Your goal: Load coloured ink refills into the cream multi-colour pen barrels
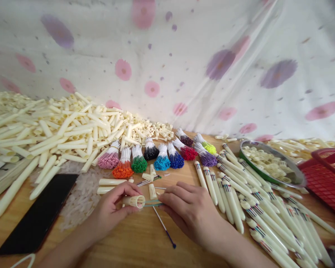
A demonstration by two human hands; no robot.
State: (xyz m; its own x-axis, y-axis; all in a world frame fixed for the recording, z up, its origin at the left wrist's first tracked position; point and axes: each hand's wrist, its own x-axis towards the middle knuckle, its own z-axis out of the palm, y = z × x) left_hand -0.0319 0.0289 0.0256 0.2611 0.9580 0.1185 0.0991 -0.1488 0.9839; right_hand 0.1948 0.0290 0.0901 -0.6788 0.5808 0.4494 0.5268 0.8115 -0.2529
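My left hand (111, 208) is closed around a short cream plastic pen part (132, 201), its round open end turned to the right. My right hand (188, 210) pinches thin pen refills (152, 203), whose teal ends reach that opening; how deep they go is hidden. A single refill with a dark blue end (165, 230) lies on the table below the hands. Behind the hands are small slotted cream pieces (152, 190) and some loose refills (145, 182). Two cream pen barrels (111, 182) rest beside my left hand.
Bundles of coloured refills (139, 160) stand in rows at the back. A large heap of cream barrels (64, 126) fills the left, near a black phone (39, 214). Assembled multicolour pens (265, 212), a metal bowl (268, 149) and a red basket (324, 178) occupy the right.
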